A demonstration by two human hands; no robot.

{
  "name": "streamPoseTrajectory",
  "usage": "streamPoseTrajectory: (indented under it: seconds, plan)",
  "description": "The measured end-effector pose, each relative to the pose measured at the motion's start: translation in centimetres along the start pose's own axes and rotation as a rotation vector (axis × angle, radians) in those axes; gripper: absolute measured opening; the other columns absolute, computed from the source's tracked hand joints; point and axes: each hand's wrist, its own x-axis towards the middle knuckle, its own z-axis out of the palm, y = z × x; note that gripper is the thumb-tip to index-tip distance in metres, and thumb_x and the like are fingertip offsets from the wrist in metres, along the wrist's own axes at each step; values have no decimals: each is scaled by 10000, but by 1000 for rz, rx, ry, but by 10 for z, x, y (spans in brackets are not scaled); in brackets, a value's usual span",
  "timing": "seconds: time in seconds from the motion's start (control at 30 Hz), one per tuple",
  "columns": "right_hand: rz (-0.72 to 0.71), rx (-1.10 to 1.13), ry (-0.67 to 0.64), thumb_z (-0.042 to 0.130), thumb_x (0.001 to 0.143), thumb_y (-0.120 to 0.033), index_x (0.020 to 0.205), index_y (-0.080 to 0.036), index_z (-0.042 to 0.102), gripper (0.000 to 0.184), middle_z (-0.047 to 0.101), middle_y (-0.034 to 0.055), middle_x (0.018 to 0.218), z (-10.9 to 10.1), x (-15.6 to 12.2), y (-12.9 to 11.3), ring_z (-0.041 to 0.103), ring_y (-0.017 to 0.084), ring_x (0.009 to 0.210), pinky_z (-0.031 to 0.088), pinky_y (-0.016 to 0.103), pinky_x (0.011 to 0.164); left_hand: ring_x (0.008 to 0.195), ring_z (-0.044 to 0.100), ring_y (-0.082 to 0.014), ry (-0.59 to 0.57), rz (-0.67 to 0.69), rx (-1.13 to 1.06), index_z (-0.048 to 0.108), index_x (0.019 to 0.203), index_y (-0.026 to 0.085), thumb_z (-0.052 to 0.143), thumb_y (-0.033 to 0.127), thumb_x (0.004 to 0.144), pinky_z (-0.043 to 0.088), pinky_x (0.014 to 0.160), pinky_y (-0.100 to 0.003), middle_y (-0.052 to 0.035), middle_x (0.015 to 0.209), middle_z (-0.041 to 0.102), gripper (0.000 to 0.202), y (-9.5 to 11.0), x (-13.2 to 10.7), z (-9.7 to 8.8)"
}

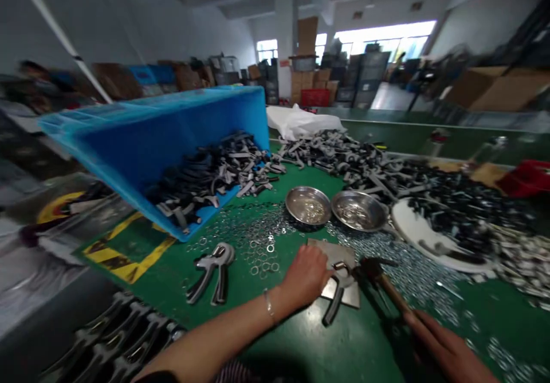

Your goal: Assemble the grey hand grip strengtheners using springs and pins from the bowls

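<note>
My left hand [306, 274] is closed, its thumb and fingertips at the head of a grey and black hand gripper [336, 298]. That hand gripper lies on a flat metal plate [352, 294] on the green table. My right hand [442, 343] is wrapped round the wooden handle of a hammer [393, 294]. The hammer's dark head is just right of the plate, close to the hand gripper. A second hand gripper [215, 271] with spread handles lies to the left of my left hand. What my left fingertips pinch is partly hidden.
A blue crate [172, 114] lies on its side, holding handle parts. Two metal bowls [308, 204] with small parts stand behind the plate, beside a white tray [423, 237] of black parts. Loose washers and metal pieces cover the table around them. Several hand grippers [124, 337] sit front left.
</note>
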Motion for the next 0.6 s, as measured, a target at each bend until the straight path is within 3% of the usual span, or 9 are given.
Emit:
streamPoseTrajectory:
  seconds: [0.13, 0.27, 0.37, 0.5, 0.6]
  plan:
    - [-22, -79, -130, 412, 925, -649, 1016, -238, 648, 483, 716, 38, 757, -11, 6, -25, 674, 257, 700, 531, 347, 671, 930, 592, -317, -134, -30, 113, 626, 1000, 117, 600, 409, 908, 448, 871, -493, -152, 946, 644, 307, -1, -31, -3]
    - [-136, -102, -123, 357, 962, -612, 933, -260, 595, 426, 665, 13, 700, -15, 12, -56, 633, 218, 641, 479, 303, 617, 914, 616, -289, -212, -24, 139, 631, 997, 109, 527, 171, 913, 477, 840, -441, -142, 966, 660, 147, 4, -31, 4]
    - [-144, -192, -87, 362, 956, -603, 889, -253, 574, 415, 660, 33, 695, -14, 19, -54, 633, 235, 640, 468, 320, 616, 921, 627, -278, -240, 14, 138, 635, 987, 97, 492, 60, 882, 491, 848, -418, -141, 984, 670, 180, 3, -22, 10]
    - [-111, -214, -247, 366, 952, -610, 878, -250, 597, 434, 697, 50, 749, -12, 34, -42, 660, 250, 689, 488, 332, 647, 926, 635, -282, -278, 27, 150, 639, 989, 77, 485, 45, 885, 504, 854, -416, -150, 993, 676, 189, 3, -17, 12]
    - [-136, -198, -188, 352, 965, -594, 954, -253, 607, 425, 720, 59, 812, -13, 38, -44, 674, 250, 734, 494, 329, 680, 925, 637, -285, -278, 40, 144, 639, 986, 78, 490, 48, 883, 510, 849, -419, -152, 990, 676, 184, 3, -16, 12]
